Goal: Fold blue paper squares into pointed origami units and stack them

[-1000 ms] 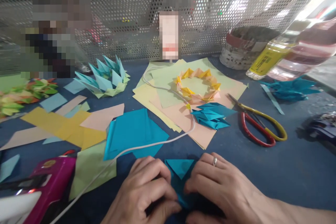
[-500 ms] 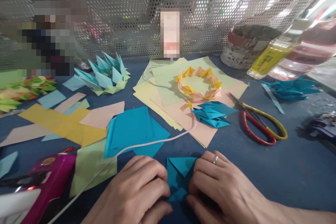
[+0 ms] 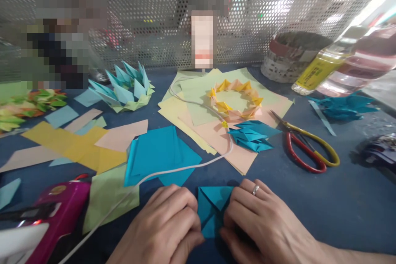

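Note:
A small sheet of blue origami paper point(image 3: 209, 210) lies on the table between my hands, with a triangular flap folded down at its top. My left hand point(image 3: 163, 222) has its fingers curled on the paper's left edge. On the right edge, my right hand point(image 3: 256, 218), with a ring on one finger, presses and grips the paper with bent fingers. Both thumbs are near the lower edge. Just beyond my left hand sits a stack of blue paper squares point(image 3: 151, 152). Folded blue pieces point(image 3: 252, 135) rest beyond my right hand.
Red-and-yellow scissors point(image 3: 306, 148) lie at right. A white cable point(image 3: 182, 168) crosses the table. At left is a magenta glue gun point(image 3: 62, 206). Paper rings, light blue point(image 3: 123, 90) and yellow-pink point(image 3: 235, 99), sit farther back, with bottles point(image 3: 324, 62) at the far right.
The lower part of the blue paper now lies flatter, its bottom flap less distinct. Both hands stay at its sides, almost unmoved; the view has shifted slightly.

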`<state>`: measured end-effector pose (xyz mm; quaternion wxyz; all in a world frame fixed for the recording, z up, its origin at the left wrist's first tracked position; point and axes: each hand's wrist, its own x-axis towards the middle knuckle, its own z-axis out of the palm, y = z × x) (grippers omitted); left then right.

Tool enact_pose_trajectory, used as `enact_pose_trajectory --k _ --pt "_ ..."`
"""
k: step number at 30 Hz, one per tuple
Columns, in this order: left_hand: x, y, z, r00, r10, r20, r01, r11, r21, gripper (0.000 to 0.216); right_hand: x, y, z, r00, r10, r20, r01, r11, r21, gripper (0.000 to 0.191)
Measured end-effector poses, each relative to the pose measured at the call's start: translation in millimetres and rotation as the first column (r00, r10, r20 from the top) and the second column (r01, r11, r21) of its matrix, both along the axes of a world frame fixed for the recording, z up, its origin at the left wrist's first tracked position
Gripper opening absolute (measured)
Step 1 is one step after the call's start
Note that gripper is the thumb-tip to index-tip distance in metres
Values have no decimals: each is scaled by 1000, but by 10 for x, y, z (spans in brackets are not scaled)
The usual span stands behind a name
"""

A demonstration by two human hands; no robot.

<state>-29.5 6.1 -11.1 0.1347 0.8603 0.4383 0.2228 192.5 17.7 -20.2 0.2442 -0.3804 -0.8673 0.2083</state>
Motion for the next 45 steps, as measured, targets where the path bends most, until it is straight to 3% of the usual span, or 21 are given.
enact_pose_trajectory --k 4,8,15,21,35,40,43,45 --pt "93 74 69 1000 21 -20 -18 991 135 21 -29 18 -6 1000 -13 10 13 1000 9 16" --pt "122 78 81 1000 21 -16 -18 987 162 21 -45 41 1 999 -23 24 22 999 28 16" --pt "50 -7 7 999 45 6 -45 998 41 21 -20 14 -15 999 -27 28 25 997 76 16" --pt "129 119 77 997 71 -13 -69 993 99 16 -17 -1 -29 999 -26 40 22 995 93 17" --pt "-14 -29 -4 992 78 -95 -85 994 -65 16 23 50 62 998 -2 58 6 997 -72 21" --pt "-19 -12 67 994 97 44 -95 994 -47 20 61 -1 75 997 19 72 -11 994 -109 22" --pt "9 -16 117 975 52 218 -64 997 49 30 67 -12 77 997 22 80 -13 995 -102 20" --pt "58 -23 100 971 -30 236 -8 987 158 33 70 -10 79 996 15 93 -5 994 -113 20"
